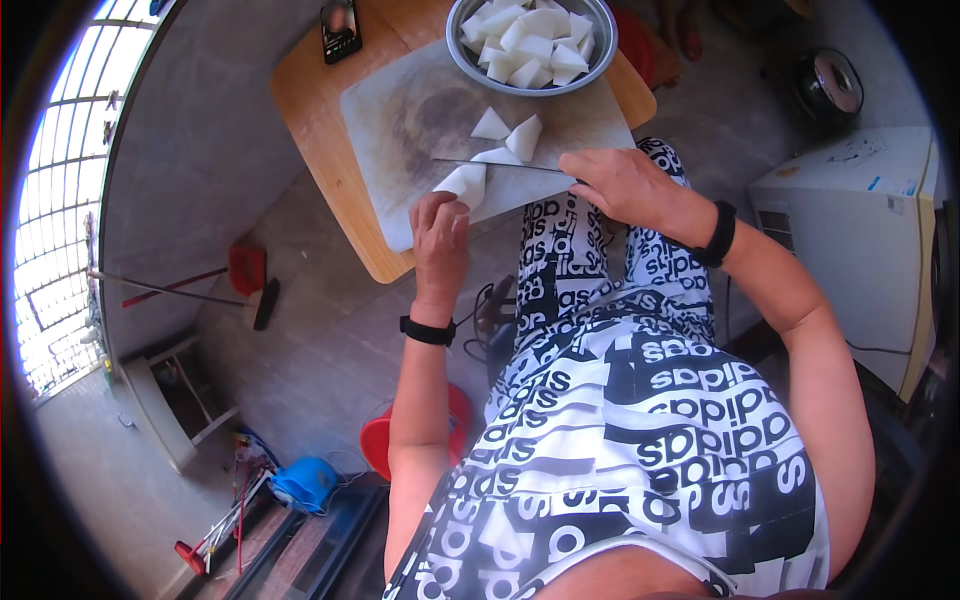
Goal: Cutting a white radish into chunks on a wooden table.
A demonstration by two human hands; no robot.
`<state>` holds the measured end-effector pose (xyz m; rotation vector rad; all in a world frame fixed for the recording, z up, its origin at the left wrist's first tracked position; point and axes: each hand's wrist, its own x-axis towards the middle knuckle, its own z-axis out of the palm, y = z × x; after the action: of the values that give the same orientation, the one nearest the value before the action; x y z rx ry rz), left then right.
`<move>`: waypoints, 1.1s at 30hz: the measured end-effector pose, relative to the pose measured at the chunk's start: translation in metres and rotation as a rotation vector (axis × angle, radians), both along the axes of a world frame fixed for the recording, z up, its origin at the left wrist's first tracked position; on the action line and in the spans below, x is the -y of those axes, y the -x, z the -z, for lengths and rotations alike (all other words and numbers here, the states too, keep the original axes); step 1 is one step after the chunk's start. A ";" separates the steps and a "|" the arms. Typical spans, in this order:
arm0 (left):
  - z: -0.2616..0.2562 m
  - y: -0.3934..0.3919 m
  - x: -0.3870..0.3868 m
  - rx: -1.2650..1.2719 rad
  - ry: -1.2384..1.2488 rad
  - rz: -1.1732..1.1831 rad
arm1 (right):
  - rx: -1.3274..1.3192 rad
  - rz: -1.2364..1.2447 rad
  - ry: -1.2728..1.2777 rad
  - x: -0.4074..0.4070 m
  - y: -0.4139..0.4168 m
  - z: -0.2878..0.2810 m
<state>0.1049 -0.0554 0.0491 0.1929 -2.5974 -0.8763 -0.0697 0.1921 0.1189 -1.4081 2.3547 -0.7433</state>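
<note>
My right hand grips a knife, its thin blade seen nearly edge-on and pointing left. That blade crosses the white vegetable, probably radish, between a cut slice and the larger remaining piece. With curled fingers, my left hand holds the near end of this larger piece against a stained white cutting board. Two loose white chunks, one flat and one upright, lie beyond the blade. At the board's far edge, a metal bowl is heaped with similar white chunks.
The board rests on a wooden table, with a phone at its far left. A red bucket stands on the floor behind my left forearm. A broom and red dustpan lie left; a white cabinet-like appliance stands right.
</note>
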 end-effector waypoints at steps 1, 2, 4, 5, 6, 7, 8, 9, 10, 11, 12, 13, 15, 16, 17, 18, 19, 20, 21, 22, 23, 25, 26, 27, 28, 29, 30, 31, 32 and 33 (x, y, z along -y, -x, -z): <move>0.000 0.003 0.005 -0.013 0.016 -0.012 | -0.012 -0.018 -0.007 0.000 0.000 -0.002; 0.000 0.003 0.008 -0.025 0.032 -0.024 | -0.024 -0.036 -0.013 0.000 -0.001 -0.003; 0.001 0.003 0.008 -0.037 0.020 -0.028 | -0.025 -0.054 -0.034 0.001 0.000 -0.005; 0.001 0.003 0.008 -0.047 0.008 -0.029 | -0.023 -0.069 -0.053 0.001 0.000 -0.006; 0.002 0.003 0.005 -0.048 0.007 -0.030 | -0.024 -0.069 -0.054 0.002 0.000 -0.007; 0.003 0.003 0.000 -0.045 -0.093 -0.103 | -0.022 -0.072 -0.070 0.002 0.000 -0.007; 0.004 0.004 -0.002 -0.041 -0.194 -0.176 | -0.020 -0.075 -0.086 0.003 -0.001 -0.006; 0.005 0.004 -0.002 -0.040 -0.196 -0.178 | -0.019 -0.077 -0.089 0.002 -0.001 -0.006; 0.007 0.005 0.000 -0.044 -0.154 -0.178 | -0.012 -0.080 -0.106 0.002 -0.001 -0.005; 0.008 0.006 0.001 -0.049 -0.112 -0.179 | -0.004 -0.083 -0.122 0.002 -0.002 -0.005; 0.010 0.007 0.003 -0.047 -0.115 -0.180 | -0.002 -0.085 -0.125 0.003 -0.003 -0.004; 0.011 0.007 0.005 -0.044 -0.117 -0.175 | 0.026 -0.077 -0.135 0.004 -0.005 -0.004; 0.011 0.007 0.007 -0.040 -0.120 -0.169 | 0.056 -0.067 -0.147 0.009 -0.008 -0.002; 0.010 0.007 0.008 -0.046 -0.112 -0.163 | 0.080 -0.062 -0.158 0.015 -0.012 0.003; 0.010 0.008 0.008 -0.052 -0.104 -0.157 | 0.104 -0.057 -0.168 0.021 -0.015 0.009; 0.008 0.008 0.008 -0.053 -0.104 -0.152 | 0.104 -0.052 -0.168 0.028 -0.019 0.020; 0.006 0.010 0.008 -0.043 -0.114 -0.144 | 0.135 -0.028 -0.165 0.038 -0.021 0.032; 0.004 0.011 0.008 -0.033 -0.124 -0.136 | 0.165 -0.004 -0.161 0.043 -0.022 0.041; 0.004 0.010 0.009 -0.033 -0.119 -0.140 | 0.166 -0.008 -0.157 0.049 -0.022 0.045; 0.005 0.009 0.010 0.002 -0.135 -0.138 | 0.179 -0.001 -0.181 0.053 -0.023 0.048; 0.005 0.008 0.010 0.037 -0.151 -0.135 | 0.191 0.006 -0.205 0.056 -0.021 0.050; 0.002 0.009 0.008 0.069 -0.269 -0.179 | 0.351 -0.018 -0.161 0.053 0.004 0.058; 0.000 0.014 0.008 0.096 -0.389 -0.227 | 0.506 -0.047 -0.118 0.051 0.020 0.060; 0.009 0.013 0.012 0.094 -0.385 -0.229 | 0.505 -0.050 -0.114 0.049 0.027 0.062; 0.020 0.011 0.018 0.131 -0.473 -0.243 | 0.549 -0.016 -0.130 0.046 0.032 0.062; 0.031 0.008 0.023 0.167 -0.560 -0.256 | 0.594 0.017 -0.146 0.044 0.035 0.062; 0.032 0.009 0.022 0.165 -0.557 -0.254 | 0.597 0.018 -0.135 0.044 0.037 0.061; 0.032 0.010 0.020 0.167 -0.544 -0.242 | 0.594 0.019 -0.132 0.043 0.037 0.061; 0.032 0.012 0.020 0.169 -0.532 -0.231 | 0.561 0.044 -0.128 0.041 0.036 0.060; 0.033 0.012 0.021 0.166 -0.527 -0.233 | 0.529 0.065 -0.123 0.041 0.034 0.057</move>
<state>0.0924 -0.0762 0.0158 0.7219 -2.3617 -1.4872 -0.1040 0.1507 0.0618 -0.9420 1.9956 -0.8484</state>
